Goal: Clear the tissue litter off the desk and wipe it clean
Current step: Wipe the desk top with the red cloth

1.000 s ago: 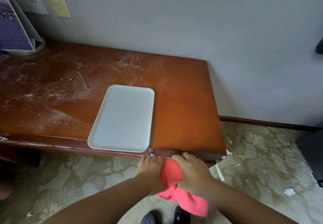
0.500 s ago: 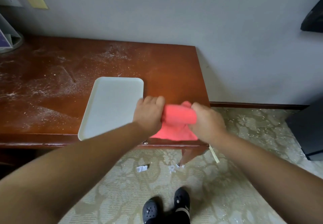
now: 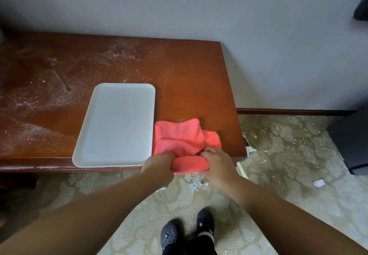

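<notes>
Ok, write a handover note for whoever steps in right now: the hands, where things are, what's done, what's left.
Hands: the left hand and the right hand both grip the pink cloth, which is bunched on the near right corner of the desk, beside the white tray.
Done: no tissue pieces show on the desk, and its right end looks clean.
Left: white dust covers the left and back of the desk. Wipe there, and probably under the tray. On the carpet lie tissue scraps.
</notes>
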`<state>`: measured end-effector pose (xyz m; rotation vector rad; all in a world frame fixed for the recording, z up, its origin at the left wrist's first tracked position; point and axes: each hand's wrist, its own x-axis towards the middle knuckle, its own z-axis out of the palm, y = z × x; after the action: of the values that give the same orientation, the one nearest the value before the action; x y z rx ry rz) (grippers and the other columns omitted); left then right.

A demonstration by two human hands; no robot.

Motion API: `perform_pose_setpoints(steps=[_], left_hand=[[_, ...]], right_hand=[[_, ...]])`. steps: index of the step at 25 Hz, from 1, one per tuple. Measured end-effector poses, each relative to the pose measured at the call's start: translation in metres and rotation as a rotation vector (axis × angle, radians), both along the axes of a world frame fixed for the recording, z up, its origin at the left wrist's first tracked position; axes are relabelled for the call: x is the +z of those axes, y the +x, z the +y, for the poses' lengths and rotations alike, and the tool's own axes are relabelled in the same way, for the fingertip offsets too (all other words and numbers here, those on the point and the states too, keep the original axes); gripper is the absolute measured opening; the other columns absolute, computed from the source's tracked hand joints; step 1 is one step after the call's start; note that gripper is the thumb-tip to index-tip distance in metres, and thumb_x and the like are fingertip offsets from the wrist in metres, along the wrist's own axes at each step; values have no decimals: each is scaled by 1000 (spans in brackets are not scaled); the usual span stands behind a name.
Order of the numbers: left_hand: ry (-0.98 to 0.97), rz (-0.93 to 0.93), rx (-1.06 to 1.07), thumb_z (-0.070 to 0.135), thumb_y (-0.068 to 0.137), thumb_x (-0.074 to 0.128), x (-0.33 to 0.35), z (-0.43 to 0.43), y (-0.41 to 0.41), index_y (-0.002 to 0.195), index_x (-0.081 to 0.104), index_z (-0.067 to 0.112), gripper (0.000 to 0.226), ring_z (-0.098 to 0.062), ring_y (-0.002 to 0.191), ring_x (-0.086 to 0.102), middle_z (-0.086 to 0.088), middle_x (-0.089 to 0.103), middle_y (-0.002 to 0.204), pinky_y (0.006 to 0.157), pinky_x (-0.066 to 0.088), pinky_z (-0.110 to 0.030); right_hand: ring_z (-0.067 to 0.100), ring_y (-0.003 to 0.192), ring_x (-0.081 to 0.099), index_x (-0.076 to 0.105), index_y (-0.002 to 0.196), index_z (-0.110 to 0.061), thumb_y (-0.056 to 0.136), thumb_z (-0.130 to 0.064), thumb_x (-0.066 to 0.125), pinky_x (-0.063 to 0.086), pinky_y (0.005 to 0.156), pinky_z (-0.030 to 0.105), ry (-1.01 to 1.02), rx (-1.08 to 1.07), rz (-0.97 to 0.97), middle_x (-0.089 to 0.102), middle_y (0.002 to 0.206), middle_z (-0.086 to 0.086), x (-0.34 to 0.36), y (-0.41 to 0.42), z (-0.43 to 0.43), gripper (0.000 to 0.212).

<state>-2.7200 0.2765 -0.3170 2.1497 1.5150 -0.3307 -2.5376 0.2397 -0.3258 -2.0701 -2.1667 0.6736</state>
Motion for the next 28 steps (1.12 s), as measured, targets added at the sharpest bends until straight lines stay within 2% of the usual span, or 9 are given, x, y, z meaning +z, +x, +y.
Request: perform_pose_setpoints(steps=[6, 11, 13, 15, 18, 20, 23, 25, 28], left_hand=[[-28, -162, 426, 14, 79, 44, 13, 48, 14, 106, 53, 14, 28, -27, 83, 56, -7, 61, 93, 65, 43, -28], [-103, -193, 644, 27, 83, 49, 11, 59, 22, 126, 43, 8, 47, -32, 105, 55, -13, 57, 115, 75, 42, -31], [104, 10, 493, 25, 87, 46, 11, 49, 21, 130, 36, 11, 47, -31, 120, 44, -12, 46, 129, 89, 40, -37], [294, 33, 160, 30, 95, 33, 1, 30, 23, 140, 30, 15, 48, -26, 139, 20, -9, 25, 150, 112, 20, -39], [204, -72, 57, 46, 99, 16, -15, 13, 31, 148, 19, 21, 56, -18, 143, 14, 2, 19, 155, 116, 6, -31], [238, -75, 137, 46, 97, 14, -23, 24, 36, 138, 41, 23, 54, -21, 131, 36, 3, 42, 141, 109, 23, -32], [316, -19, 176, 38, 88, 29, -25, 34, 47, 84, 69, 21, 44, -26, 83, 61, -1, 62, 87, 77, 45, -39], [362, -10, 175, 36, 83, 34, -33, 32, 50, 69, 67, 20, 39, -25, 67, 59, -1, 59, 73, 73, 38, -38], [451, -87, 202, 35, 85, 36, -46, 30, 45, 75, 65, 18, 35, -27, 68, 56, -3, 59, 75, 74, 31, -37]], right_hand=[[20, 112, 56, 44, 130, -26, 71, -48, 76, 44, 90, 33, -102, -324, 307, 58, 123, -4, 9, 15, 34, 72], [20, 113, 55, 51, 129, -19, 65, -49, 80, 43, 86, 29, -271, -437, 307, 58, 126, 1, -1, 25, 65, 76], [21, 109, 57, 54, 127, -14, 62, -53, 81, 46, 86, 29, -407, -395, 280, 60, 124, 3, -2, 26, 78, 80], [21, 105, 59, 55, 122, -15, 58, -59, 79, 48, 86, 31, -441, -366, 157, 61, 120, 2, 3, 21, 88, 81], [23, 119, 48, 50, 125, -26, 69, -60, 69, 40, 96, 36, -150, -245, -168, 50, 129, 1, 11, 7, 83, 68], [20, 135, 30, 40, 136, -30, 87, -41, 55, 20, 111, 44, 47, 9, -139, 34, 146, 1, 9, -5, 63, 53], [10, 144, 5, 21, 147, -35, 90, -41, 46, -4, 115, 46, -95, 137, -4, 7, 158, -8, -7, -5, 40, 62], [13, 144, 13, 22, 145, -38, 80, -60, 45, 4, 115, 47, -11, 141, -38, 10, 158, -6, -24, 1, 37, 72], [20, 120, 55, 46, 126, -32, 56, -66, 50, 31, 104, 42, 145, 162, -80, 54, 135, 1, -42, 1, 45, 77]])
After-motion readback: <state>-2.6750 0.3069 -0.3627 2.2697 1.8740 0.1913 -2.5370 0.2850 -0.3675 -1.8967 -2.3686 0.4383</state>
